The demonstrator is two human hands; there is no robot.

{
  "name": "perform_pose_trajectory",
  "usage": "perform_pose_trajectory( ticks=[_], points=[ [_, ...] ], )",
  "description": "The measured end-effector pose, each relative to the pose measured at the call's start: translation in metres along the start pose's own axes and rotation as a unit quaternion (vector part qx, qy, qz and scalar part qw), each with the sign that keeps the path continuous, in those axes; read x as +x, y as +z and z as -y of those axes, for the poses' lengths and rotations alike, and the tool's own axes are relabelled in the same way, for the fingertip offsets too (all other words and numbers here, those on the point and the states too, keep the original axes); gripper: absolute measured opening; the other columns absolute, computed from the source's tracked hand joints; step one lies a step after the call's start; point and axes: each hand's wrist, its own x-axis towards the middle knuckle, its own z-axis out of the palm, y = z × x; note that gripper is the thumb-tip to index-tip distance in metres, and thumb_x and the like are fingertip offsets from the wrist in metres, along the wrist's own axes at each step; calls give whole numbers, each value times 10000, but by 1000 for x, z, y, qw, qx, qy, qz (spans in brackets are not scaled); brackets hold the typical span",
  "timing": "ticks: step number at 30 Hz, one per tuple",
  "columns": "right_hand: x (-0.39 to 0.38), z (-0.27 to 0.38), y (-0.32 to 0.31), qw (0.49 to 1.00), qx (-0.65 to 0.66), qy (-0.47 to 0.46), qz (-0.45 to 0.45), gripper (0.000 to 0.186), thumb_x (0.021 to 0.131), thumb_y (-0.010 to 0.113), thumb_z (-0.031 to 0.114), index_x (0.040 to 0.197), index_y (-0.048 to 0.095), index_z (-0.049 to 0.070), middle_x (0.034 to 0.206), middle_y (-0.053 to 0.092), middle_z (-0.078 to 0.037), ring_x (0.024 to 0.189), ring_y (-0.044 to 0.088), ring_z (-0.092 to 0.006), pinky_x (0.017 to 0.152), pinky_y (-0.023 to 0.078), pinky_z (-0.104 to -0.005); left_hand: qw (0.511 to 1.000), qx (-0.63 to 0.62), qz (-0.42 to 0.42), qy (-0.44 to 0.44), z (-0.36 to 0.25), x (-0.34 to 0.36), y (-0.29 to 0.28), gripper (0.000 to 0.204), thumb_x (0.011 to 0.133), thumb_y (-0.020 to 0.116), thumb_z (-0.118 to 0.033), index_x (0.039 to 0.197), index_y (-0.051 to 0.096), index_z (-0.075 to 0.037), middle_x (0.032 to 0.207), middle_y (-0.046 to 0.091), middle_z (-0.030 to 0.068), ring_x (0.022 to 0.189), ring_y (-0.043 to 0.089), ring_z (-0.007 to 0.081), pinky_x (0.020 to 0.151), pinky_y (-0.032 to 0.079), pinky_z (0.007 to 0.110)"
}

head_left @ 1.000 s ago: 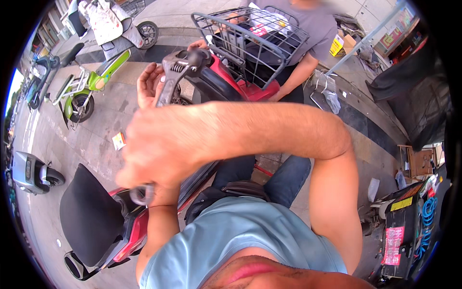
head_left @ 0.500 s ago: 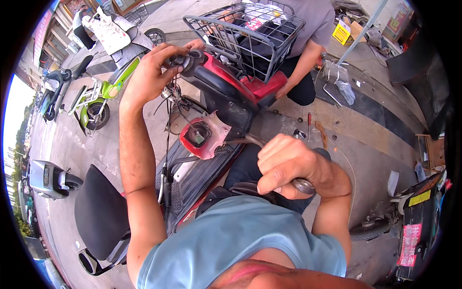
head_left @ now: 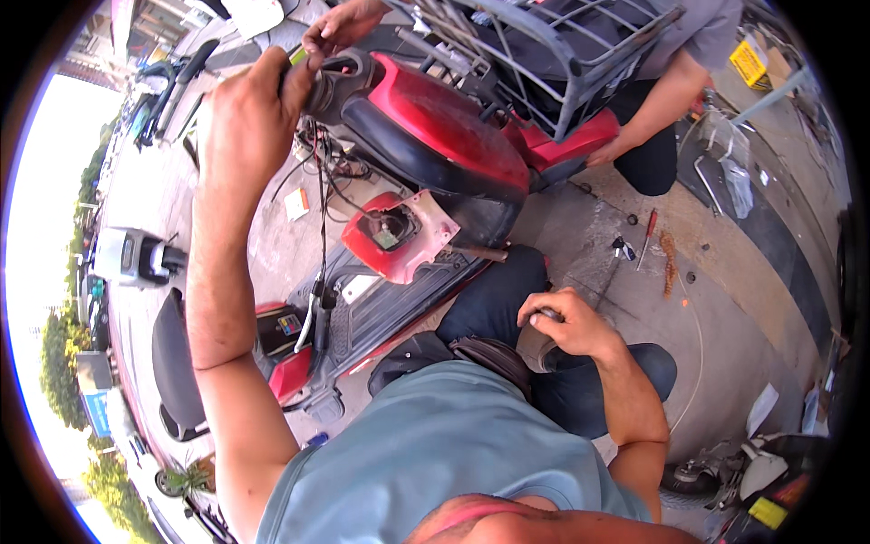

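Note:
My left hand [head_left: 249, 113] reaches far forward, its fingers closed around a dark round collar [head_left: 328, 89] at the end of a tilted red-and-black scooter body [head_left: 435, 122]. Close to my waist, my right hand [head_left: 580, 325] is wrapped round a tool with a rounded metal end [head_left: 548, 315]; its kind is not clear. Wires [head_left: 322, 181] hang below the collar. A detached-looking red headlight cover [head_left: 399, 234] sits above the ribbed footboard [head_left: 390, 313]. Another person's hand [head_left: 344, 25] is right by my left hand, and their other hand [head_left: 605, 152] holds the red panel.
A wire basket [head_left: 571, 54] stands over the scooter body, in front of the other person. On the ground lie a red-handled screwdriver [head_left: 648, 238], a rusty chain [head_left: 669, 258] and small parts [head_left: 623, 248]. A grey scooter [head_left: 131, 256] is parked at left.
My right hand has dropped lower, towards my lap, with the tool still in it. My left hand stays on the collar. The other person's hand has lifted beside it. The view has shifted.

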Motion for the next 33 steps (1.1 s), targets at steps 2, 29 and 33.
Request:
perform_pose_trajectory(
  ticks=[2, 29, 33],
  points=[
    [0, 0, -3, 1000, -13, 12, -16, 132, 872, 611, 21, 962, 704, -5, 714, 650, -104, 589, 600, -170, 576, 452, -343, 997, 60, 23, 30, -9, 14, -10, 459, 1026, 617, -460, 800, 657, -62, 660, 654, 190, 645, 673, 403, 592, 517, 494],
    [28, -24, -8, 999, -41, 33, 13, 136, 892, 642, 24, 1013, 703, 10, 852, 722, -180, 782, 725, -333, 708, 545, -398, 941, -178, 263, 117, 18, 34, -47, 511, 855, 862, -303, 1199, 655, 14, 1096, 677, 140, 885, 676, 233, 715, 530, 339],
    [31, -22, -11, 997, -28, 70, 27, 149, 904, 584, 5, 992, 700, -26, 909, 741, -147, 820, 732, -269, 759, 540, -347, 932, -190, 260, 165, 37, 38, -38, 589, 791, 923, -288, 1226, 668, 17, 1133, 681, 137, 909, 679, 210, 747, 540, 319]
  ],
)
